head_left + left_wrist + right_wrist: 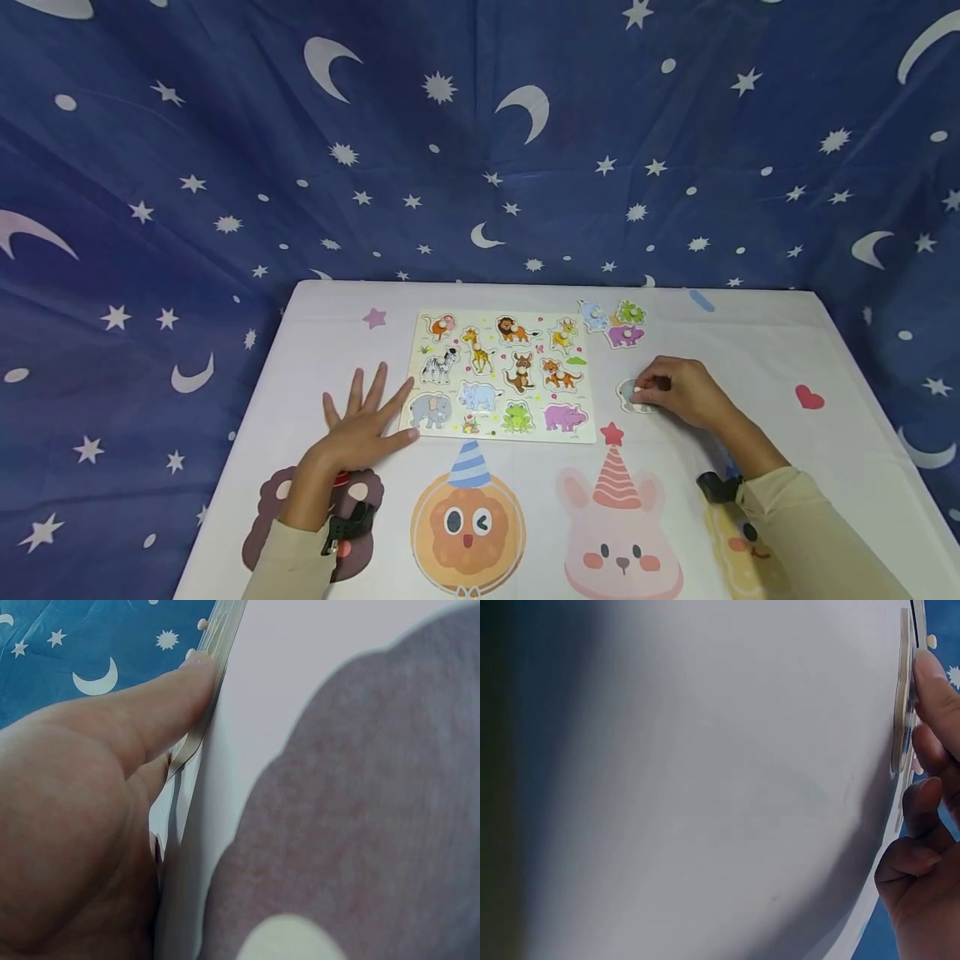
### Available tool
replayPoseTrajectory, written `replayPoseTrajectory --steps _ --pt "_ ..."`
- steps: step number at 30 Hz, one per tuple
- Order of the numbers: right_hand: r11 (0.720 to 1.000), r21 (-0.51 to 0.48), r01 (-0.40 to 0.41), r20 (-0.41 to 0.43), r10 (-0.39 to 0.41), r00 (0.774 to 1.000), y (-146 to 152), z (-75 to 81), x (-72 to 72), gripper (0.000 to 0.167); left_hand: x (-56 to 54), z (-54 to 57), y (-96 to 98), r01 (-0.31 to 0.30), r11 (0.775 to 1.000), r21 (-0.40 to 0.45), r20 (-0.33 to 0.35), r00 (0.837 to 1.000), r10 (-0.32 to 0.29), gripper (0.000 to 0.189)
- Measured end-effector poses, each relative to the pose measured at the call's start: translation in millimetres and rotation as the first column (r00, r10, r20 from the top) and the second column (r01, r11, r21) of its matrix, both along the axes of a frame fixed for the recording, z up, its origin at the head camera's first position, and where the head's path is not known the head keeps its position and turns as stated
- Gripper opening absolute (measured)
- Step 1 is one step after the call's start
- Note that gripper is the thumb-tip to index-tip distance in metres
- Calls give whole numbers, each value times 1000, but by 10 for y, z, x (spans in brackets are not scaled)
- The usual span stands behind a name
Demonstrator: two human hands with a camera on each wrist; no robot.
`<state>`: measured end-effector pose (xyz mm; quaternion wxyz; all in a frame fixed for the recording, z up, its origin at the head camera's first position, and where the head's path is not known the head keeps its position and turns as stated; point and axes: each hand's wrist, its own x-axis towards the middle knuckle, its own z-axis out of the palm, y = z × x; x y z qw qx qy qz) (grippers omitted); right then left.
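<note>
A wooden animal puzzle board [487, 340] lies on the table, with knobbed pieces such as a lion, giraffe and zebra in it. Bare printed pictures of an elephant, rhino, frog and hippo line its lower part. My left hand [367, 429] has its fingers spread at the board's left edge; the thumb [176, 694] touches the rim in the left wrist view. To the right of the board, my right hand [686, 392] pinches a grey elephant puzzle piece [627, 395], partly covered by the fingers. In the right wrist view that piece [901, 697] appears edge-on.
Loose blue rhino [592, 315], green frog [632, 312] and purple hippo [625, 337] pieces lie close together off the board's upper right corner. The white tablecloth [750, 358] carries printed cartoon figures. A blue curtain [450, 125] with moons and stars hangs behind.
</note>
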<state>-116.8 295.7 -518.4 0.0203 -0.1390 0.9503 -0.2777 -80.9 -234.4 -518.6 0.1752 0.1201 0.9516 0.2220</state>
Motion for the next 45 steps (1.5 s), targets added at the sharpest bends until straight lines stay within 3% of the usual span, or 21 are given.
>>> replayPoseTrajectory --steps 9,26,45 --pt "997 -61 45 97 -39 994 38 -7 16 18 7 17 2 6 999 -33 15 1000 -5 86" --pt "1000 -12 5 24 -5 1000 -33 38 0 18 -15 18 -10 6 999 -35 19 1000 -5 85" --pt "988 -134 -76 43 82 996 -813 237 -57 16 -3 67 10 9 1000 -17 20 1000 -8 84"
